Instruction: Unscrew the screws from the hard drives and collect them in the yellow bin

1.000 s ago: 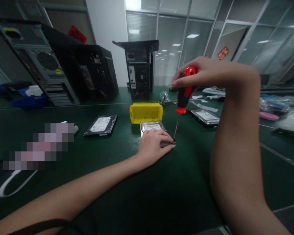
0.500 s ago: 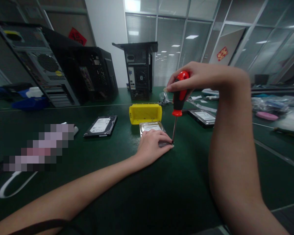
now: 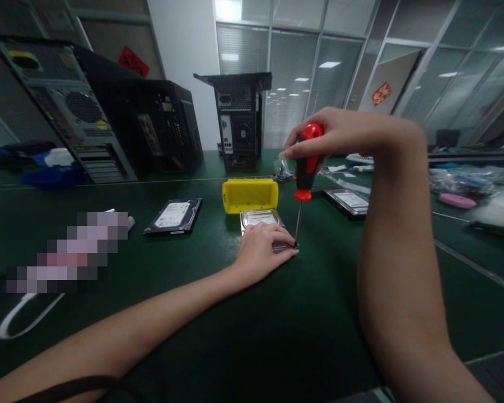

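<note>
A silver hard drive lies on the green tabletop, partly covered by my left hand. The fingers and thumb close around its near end, where a grey edge shows between them. From above, my right hand grips the red and black handle of a screwdriver. Its shaft points down, slightly tilted, and the tip meets the drive's right corner beside my left fingertips. Any screw under the tip is too small to make out.
Just behind the drive is a yellow bin. Other hard drives lie to the left and right. Computer cases stand at the back. A blurred-out object with a white strap lies at left, a pink item far right.
</note>
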`<action>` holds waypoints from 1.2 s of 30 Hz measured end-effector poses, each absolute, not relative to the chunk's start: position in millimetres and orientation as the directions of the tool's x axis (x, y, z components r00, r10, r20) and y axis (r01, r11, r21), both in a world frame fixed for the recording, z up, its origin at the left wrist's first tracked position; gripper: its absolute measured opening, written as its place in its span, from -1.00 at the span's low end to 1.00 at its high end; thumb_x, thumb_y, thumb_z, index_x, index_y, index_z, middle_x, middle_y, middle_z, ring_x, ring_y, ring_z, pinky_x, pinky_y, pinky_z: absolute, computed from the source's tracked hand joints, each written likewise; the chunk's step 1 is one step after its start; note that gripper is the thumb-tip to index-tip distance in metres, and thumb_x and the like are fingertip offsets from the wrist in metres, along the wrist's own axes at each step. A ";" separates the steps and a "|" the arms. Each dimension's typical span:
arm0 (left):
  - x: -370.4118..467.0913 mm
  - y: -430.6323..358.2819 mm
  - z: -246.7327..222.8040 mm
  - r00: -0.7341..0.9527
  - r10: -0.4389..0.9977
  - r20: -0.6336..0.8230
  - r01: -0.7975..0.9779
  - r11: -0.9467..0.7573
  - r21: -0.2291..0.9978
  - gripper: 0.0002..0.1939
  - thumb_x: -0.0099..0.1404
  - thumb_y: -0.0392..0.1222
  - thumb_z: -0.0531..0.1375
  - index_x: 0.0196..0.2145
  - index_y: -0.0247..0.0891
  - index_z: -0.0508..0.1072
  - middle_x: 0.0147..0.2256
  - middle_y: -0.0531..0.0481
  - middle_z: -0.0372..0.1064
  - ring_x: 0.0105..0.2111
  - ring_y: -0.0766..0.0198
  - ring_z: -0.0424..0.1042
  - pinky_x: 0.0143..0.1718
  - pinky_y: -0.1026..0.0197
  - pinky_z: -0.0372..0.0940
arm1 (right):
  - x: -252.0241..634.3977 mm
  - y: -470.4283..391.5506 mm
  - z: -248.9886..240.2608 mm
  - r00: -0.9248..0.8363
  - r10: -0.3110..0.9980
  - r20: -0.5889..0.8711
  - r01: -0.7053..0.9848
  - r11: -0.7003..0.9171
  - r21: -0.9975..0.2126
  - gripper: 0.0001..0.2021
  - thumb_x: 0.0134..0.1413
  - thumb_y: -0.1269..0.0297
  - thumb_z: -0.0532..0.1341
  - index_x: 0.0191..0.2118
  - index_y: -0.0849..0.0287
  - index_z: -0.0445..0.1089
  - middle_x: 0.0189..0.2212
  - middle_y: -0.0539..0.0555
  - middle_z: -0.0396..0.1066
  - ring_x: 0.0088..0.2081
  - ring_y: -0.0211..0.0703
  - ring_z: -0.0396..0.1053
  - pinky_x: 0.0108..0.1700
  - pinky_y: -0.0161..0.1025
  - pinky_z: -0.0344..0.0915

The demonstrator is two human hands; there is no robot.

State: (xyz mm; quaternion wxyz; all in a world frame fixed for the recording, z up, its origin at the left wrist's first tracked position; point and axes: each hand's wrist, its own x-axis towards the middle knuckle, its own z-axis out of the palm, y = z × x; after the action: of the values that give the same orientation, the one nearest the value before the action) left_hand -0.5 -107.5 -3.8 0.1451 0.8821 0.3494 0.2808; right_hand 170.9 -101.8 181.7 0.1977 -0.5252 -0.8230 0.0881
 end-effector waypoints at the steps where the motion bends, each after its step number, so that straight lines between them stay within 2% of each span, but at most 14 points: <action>1: -0.7 -107.6 -3.5 0.598 0.700 0.391 0.535 -0.712 0.456 -0.85 0.22 -0.06 0.23 -0.26 -0.07 0.55 -0.15 0.10 0.48 -0.11 0.14 0.37 -0.09 0.02 0.16 | 171.0 -101.7 181.7 -0.373 0.898 0.236 0.827 0.436 -0.355 -0.68 -0.12 0.03 0.28 -0.22 0.06 0.51 -0.31 0.06 0.50 -0.19 0.03 0.44 -0.17 -0.08 0.41; 36: 1.6 -105.8 0.0 0.606 0.718 0.342 0.543 -0.687 0.483 -0.86 0.22 -0.05 0.22 -0.28 -0.04 0.56 -0.15 0.14 0.47 -0.12 0.14 0.36 -0.10 0.04 0.17 | 167.5 -105.8 183.1 -0.393 0.889 0.235 0.827 0.453 -0.333 -0.65 -0.09 0.05 0.27 -0.18 0.12 0.51 -0.26 0.07 0.50 -0.20 -0.04 0.44 -0.24 -0.21 0.40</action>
State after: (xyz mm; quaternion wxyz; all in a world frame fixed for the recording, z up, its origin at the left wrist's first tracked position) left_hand 1.6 -105.8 0.0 0.1675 0.8803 0.3582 0.2622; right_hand 167.5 -105.8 183.1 0.1919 -0.5166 -0.8305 0.0810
